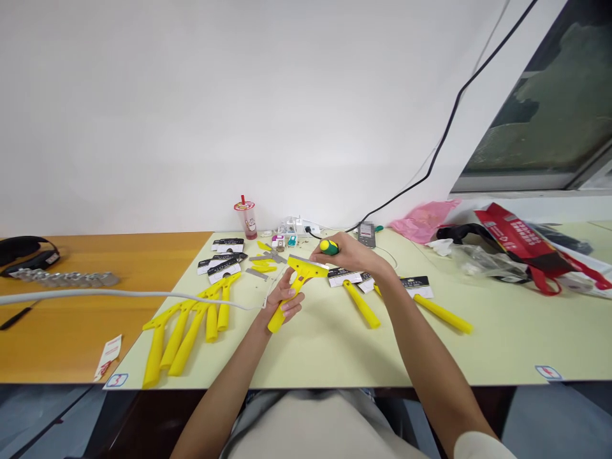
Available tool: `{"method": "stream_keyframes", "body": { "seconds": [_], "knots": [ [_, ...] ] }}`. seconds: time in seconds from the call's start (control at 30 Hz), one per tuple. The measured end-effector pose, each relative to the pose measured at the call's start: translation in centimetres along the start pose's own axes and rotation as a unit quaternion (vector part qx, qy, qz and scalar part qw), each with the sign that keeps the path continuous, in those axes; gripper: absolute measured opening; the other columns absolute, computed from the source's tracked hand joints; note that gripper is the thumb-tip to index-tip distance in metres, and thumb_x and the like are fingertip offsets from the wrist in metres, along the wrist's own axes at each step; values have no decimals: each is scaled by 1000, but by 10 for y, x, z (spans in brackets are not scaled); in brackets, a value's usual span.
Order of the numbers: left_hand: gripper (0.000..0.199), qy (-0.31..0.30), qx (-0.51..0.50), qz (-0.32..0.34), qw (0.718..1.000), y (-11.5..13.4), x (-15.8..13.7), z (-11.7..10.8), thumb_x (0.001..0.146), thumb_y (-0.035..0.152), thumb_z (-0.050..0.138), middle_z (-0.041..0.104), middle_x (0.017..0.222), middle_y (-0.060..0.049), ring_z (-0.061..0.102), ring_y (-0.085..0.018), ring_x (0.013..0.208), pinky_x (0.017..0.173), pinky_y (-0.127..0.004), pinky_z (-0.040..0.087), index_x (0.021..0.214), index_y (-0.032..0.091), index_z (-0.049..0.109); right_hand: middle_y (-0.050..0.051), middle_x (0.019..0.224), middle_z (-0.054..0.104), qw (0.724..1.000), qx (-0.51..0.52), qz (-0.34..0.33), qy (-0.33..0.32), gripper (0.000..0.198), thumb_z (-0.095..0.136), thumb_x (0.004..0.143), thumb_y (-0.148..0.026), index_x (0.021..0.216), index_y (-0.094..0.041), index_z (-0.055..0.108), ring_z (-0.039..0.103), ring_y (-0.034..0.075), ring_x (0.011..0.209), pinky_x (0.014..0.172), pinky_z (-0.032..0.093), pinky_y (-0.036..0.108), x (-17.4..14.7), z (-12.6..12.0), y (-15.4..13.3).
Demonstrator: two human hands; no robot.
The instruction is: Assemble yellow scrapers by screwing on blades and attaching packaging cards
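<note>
- The left hand (277, 297) has its grip closed around the handle of a yellow scraper (300, 278), held tilted above the middle of the table (329, 357), its wide head uppermost.
- The right hand (352, 252) has its grip clamped on a green and yellow screwdriver (329, 247), just beyond the scraper's head; whether its tip touches the scraper cannot be told.
- A white cable (143, 292) runs in from the left edge towards the left wrist; whether it touches the wrist is unclear.
- Left of the left hand, several yellow scrapers (189, 344) lie in an overlapping row, handles towards the person.
- Behind that row lie black and white cards (224, 271), with grey blades (258, 274) and small yellow pieces (264, 268) to their right.
- Two more yellow handles (362, 306) lie to the right, one on either side of the right forearm, near more cards (417, 287).
- Along the wall stand a cup with a red straw (249, 224) and a white power strip (295, 227).
- At the right lie a pink bag (423, 221) and a red bag (519, 241).
</note>
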State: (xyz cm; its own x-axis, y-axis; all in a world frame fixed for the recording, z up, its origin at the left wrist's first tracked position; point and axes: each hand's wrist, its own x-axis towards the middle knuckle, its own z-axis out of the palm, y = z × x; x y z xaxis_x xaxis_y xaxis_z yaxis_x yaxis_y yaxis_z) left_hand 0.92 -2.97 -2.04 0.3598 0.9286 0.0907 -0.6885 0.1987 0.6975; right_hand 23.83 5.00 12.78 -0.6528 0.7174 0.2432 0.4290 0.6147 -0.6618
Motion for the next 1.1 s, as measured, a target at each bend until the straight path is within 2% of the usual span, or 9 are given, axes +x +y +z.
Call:
{"method": "stream_keyframes", "body": {
  "seconds": [0.13,0.27,0.37,0.57,0.8,0.97,1.1],
  "knots": [
    [72,24,-1,8,1000,2,0,1,75,19,85,62,156,-10,19,2,50,38,-13,24,142,41,70,2,75,72,998,-26,-19,-61,39,79,87,-54,86,-15,83,55,17,69,64,39,31,16,-10,-5],
    [75,22,-4,8,1000,2,1,1,76,20,85,60,157,-11,20,2,50,39,-13,25,146,40,67,0,73,68,990,-52,-40,-128,33,77,88,-48,79,-16,77,50,14,66,63,36,31,30,-19,-7],
    [76,27,-1,6,1000,1,1,0,76,20,85,62,153,-11,21,2,50,39,-14,25,146,41,66,-2,69,64,985,-82,-35,-148,28,76,88,-41,73,-17,72,47,13,63,60,31,31,35,-19,-7],
    [72,33,-6,-8,999,0,2,0,73,20,88,69,140,-9,17,2,49,38,-13,26,140,39,70,-1,69,63,987,-80,-40,-131,31,74,90,-40,69,-18,67,47,13,63,61,32,31,30,-13,1],
    [72,32,-1,-17,999,-3,3,1,74,21,88,69,136,-7,18,2,48,38,-13,27,141,40,70,-1,67,62,986,-82,-26,-141,33,76,91,-44,71,-20,66,45,13,59,59,29,32,22,-17,5],
    [74,32,11,-9,999,-3,2,-4,76,20,86,65,144,-8,22,2,49,40,-14,30,144,41,68,0,72,65,986,-102,-37,-124,28,75,92,-42,75,-19,69,48,14,64,62,32,32,19,-16,1],
    [71,25,15,10,1000,-2,2,-7,78,20,85,63,151,-8,23,2,49,40,-15,29,143,42,68,1,75,67,988,-104,-46,-106,32,75,92,-46,79,-18,73,50,15,67,64,33,32,20,-12,-1]
  ]
}}
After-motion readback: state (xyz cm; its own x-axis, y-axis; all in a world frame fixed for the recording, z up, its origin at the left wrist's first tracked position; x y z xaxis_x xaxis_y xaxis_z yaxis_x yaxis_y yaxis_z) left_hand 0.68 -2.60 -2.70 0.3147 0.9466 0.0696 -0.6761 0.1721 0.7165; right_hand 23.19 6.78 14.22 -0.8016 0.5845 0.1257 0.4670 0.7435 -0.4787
